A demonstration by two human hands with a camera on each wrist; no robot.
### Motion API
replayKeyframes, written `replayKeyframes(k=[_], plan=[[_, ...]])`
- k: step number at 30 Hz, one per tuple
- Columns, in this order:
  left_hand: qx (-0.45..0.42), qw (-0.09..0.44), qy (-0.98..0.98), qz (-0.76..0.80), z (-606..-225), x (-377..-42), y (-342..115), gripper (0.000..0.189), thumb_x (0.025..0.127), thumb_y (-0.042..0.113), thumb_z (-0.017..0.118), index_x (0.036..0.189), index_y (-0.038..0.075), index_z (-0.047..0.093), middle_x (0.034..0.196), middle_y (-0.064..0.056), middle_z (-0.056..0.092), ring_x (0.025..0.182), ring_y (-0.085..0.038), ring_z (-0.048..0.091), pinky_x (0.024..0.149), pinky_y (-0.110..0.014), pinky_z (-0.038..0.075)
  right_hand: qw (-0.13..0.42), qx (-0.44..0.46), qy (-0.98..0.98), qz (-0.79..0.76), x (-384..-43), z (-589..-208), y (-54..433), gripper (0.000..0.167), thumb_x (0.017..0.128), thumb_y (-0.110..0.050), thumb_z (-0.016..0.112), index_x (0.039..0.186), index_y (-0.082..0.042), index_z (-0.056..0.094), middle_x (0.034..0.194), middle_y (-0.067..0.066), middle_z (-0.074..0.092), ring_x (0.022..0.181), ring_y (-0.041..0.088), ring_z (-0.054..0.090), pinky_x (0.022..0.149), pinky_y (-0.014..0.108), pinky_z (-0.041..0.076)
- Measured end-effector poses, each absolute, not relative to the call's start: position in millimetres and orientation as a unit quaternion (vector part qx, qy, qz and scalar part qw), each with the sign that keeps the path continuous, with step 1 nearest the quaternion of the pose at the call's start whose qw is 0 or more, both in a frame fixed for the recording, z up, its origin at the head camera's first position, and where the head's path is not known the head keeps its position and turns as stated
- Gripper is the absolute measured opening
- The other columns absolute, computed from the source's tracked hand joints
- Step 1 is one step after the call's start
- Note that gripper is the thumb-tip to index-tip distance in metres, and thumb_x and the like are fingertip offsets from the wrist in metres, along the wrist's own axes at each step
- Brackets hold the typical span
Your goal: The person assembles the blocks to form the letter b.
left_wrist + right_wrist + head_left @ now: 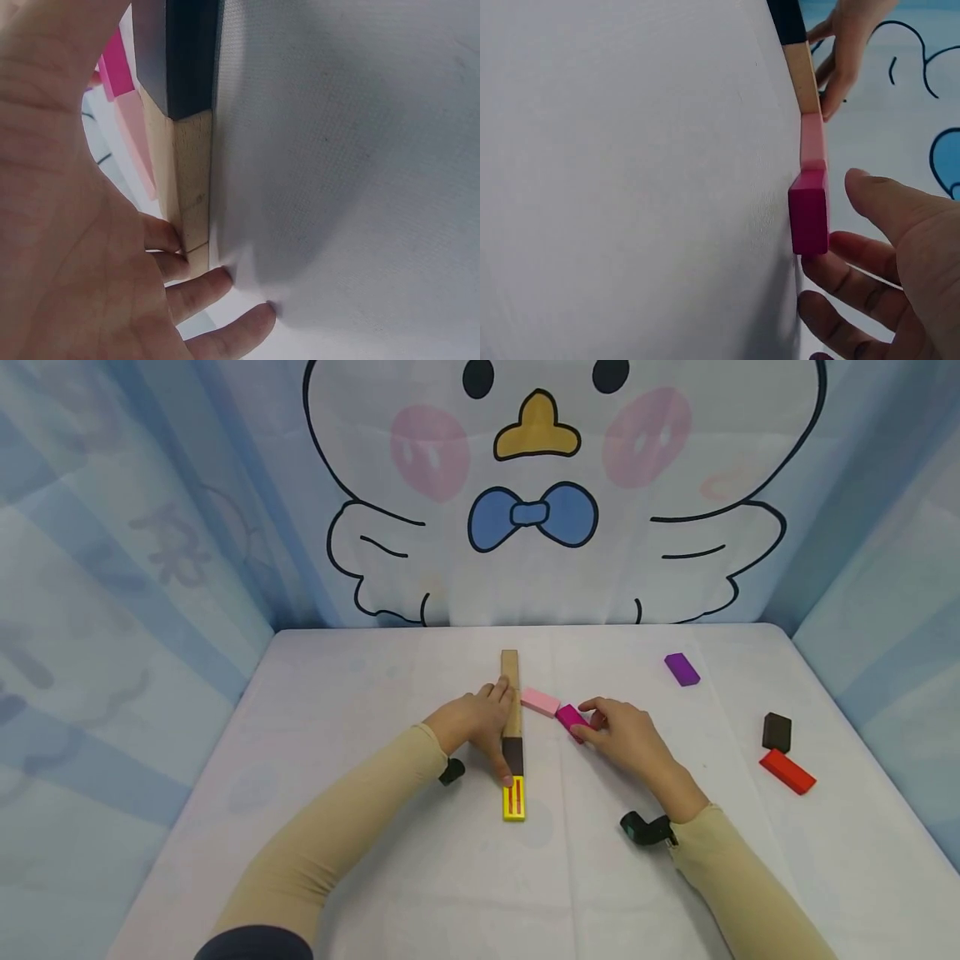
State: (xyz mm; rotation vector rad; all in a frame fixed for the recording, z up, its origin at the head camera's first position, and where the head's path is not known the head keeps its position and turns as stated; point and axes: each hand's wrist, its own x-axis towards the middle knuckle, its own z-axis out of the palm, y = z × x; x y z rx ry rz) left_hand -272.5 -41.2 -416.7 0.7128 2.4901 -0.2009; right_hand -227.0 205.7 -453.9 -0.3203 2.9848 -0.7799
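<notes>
A straight row of blocks runs away from me, made of wooden blocks (513, 720), a dark block (512, 757) and a yellow block (513, 808) with red stripes at the near end. My left hand (480, 720) rests along this row, its thumb by the yellow block and its extended fingers by the wooden part. From the row a pink block (540, 702) slants out to the right, with a magenta block (572, 722) end to end with it. My right hand (900, 262) is spread around the magenta block; fingertips are close against its end, while the thumb stands apart.
On the right of the white table (360, 893) lie a purple block (682, 669), a dark brown block (777, 732) and a red block (787, 772). Behind the table hangs a curtain (540, 585) with a cartoon print. Dark wrist cameras sit under both wrists.
</notes>
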Motion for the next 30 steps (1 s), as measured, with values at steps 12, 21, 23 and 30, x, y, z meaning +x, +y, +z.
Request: replayKeyframes(k=[12,21,23,30], plan=[[0.270,0.267,0.923,-0.069,-414,-274,-43,0.156,0.060,0.080,0.084,0.165,0.001,0.000,0.173,-0.019,-0.009,0.160,-0.034,0.010,0.124,-0.051,0.031,0.022,-0.074,0.963,-0.256,-231,-449,239,0.031,0.103,-0.027,0.064,0.125,-0.006,0.069,0.102,0.011,0.073,0.093,0.027,0.065,0.084,0.045,0.053],[0.269,0.268,0.923,-0.067,-413,-274,-45,0.155,0.060,0.080,0.084,0.165,0.001,0.001,0.174,-0.019,-0.009,0.160,-0.034,0.010,0.124,-0.051,0.031,0.010,-0.049,0.970,-0.239,-245,-451,275,0.030,0.103,-0.022,0.062,0.123,-0.001,0.068,0.104,0.015,0.071,0.093,0.030,0.062,0.082,0.045,0.051],[0.268,0.270,0.922,-0.066,-413,-275,-45,0.155,0.060,0.080,0.084,0.165,0.001,0.001,0.174,-0.019,-0.009,0.160,-0.034,0.010,0.124,-0.051,0.031,0.013,-0.044,0.970,-0.239,-248,-451,282,0.031,0.103,-0.021,0.060,0.124,0.000,0.067,0.106,0.017,0.070,0.094,0.031,0.061,0.083,0.047,0.051],[0.266,0.274,0.922,-0.065,-416,-274,-44,0.156,0.060,0.081,0.084,0.166,0.003,0.000,0.174,-0.018,-0.010,0.160,-0.034,0.010,0.125,-0.051,0.030,0.001,-0.015,0.972,-0.236,-254,-451,303,0.032,0.105,-0.021,0.056,0.124,0.003,0.065,0.113,0.024,0.065,0.099,0.038,0.059,0.090,0.057,0.052]])
